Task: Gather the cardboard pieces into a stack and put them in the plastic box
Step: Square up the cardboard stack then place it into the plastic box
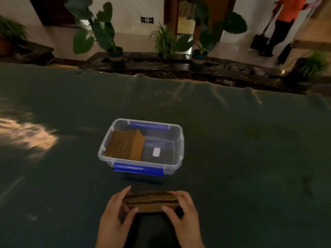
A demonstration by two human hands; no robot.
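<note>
There is one view only, from the camera on my head, wide-angle, looking forward and down across the table (232,140). My left hand (116,210) and right hand (182,212) sit closest, at the near edge, low in the picture. The plastic box (176,140) lies mid-table, farther off. The far edge runs across the upper third, with potted plants (100,33) beyond.

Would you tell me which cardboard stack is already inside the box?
The far stack, leaning in the box's left half; the near stack is between both hands.
</note>
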